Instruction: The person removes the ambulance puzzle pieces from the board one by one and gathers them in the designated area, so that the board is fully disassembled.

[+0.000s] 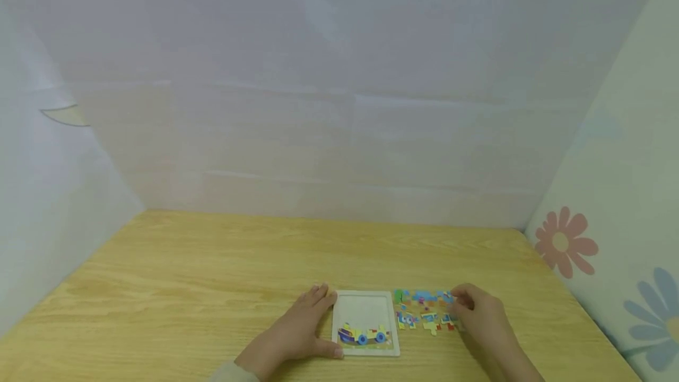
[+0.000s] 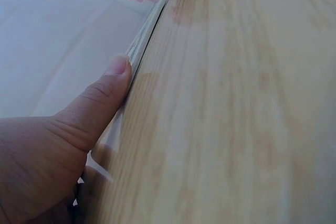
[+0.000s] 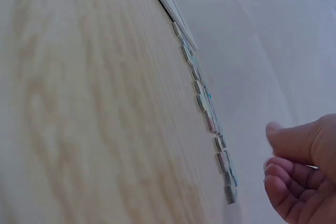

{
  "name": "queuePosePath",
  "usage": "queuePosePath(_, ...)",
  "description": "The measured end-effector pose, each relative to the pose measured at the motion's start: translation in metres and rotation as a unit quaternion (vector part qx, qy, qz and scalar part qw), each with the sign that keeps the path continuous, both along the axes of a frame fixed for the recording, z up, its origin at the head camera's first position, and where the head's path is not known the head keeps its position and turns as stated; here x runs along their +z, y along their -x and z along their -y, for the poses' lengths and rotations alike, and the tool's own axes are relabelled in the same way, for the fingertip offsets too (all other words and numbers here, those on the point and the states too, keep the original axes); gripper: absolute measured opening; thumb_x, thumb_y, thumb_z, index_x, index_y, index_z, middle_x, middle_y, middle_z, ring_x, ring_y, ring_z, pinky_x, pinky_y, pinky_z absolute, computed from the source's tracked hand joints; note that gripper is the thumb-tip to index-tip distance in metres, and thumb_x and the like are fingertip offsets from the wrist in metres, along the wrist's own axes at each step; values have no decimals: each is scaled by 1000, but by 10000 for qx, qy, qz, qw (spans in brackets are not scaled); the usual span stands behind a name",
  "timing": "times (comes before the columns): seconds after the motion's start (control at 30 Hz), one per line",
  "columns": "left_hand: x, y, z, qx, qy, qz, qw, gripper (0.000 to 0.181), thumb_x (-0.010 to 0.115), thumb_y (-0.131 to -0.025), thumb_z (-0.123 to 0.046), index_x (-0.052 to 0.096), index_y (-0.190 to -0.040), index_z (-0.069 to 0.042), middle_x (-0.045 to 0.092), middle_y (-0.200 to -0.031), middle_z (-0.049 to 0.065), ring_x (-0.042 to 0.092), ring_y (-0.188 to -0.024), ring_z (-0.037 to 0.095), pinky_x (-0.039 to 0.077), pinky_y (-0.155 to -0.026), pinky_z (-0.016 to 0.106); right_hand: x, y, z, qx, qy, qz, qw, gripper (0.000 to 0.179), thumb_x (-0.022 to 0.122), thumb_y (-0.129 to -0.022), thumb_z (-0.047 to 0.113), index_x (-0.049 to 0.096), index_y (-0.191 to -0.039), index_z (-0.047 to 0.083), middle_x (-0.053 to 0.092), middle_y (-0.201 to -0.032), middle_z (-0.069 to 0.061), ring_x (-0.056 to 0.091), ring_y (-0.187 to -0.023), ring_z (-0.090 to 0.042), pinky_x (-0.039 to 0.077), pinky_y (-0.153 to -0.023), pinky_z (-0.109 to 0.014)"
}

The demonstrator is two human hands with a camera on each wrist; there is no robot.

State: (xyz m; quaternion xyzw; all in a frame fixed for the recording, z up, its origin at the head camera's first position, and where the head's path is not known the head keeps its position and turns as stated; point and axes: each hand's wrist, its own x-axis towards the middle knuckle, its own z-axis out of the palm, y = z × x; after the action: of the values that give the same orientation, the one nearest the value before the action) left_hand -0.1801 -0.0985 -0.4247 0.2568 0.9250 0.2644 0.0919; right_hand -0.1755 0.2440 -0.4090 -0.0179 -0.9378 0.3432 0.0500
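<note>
A white puzzle tray lies on the wooden table. Along its bottom, joined puzzle pieces show a yellow vehicle with blue wheels. My left hand rests at the tray's left side, fingers reaching toward the upper corner and thumb on the lower one. The left wrist view shows that thumb against the tray's edge. Loose puzzle pieces lie just right of the tray. Over their right end is my right hand. In the right wrist view its fingers curl loosely, a gap under the thumb, with no piece visible between them.
The wooden table extends left and behind the tray. A pale hanging sheet closes off the back. At the right stands a white wall covering with printed flowers; another pale sheet hangs at the left.
</note>
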Motion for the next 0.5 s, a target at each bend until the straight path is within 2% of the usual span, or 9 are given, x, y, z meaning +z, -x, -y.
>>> queuePosePath(0.13,1,0,0,-33,-32,-21,10000,104,69,-65,-63,33,-142,-1,21,-150,23,15,-139,41,16,-111,57,7,1,5,-49,128,-83,9999,22,64,-88,18,64,-104,4,65,-88,-2,57,-79,-12,50,-64,-21)
queuePosePath(0.27,0,1,0,-36,-50,3,10000,104,69,-65,-63,34,-142,-2,21,-150,23,15,-139,41,15,-111,57,11,1,12,-91,587,-143,9981,23,64,-88,19,64,-103,3,67,-88,-2,59,-76,-12,50,-63,-18)
queuePosePath(0.5,-2,2,-1,-3,6,43,10000,105,68,-64,-64,33,-142,-3,20,-151,22,14,-139,40,15,-111,57,13,-2,27,-89,1148,-107,9933,24,65,-87,18,63,-106,4,66,-96,-3,61,-87,-14,53,-72,-22)
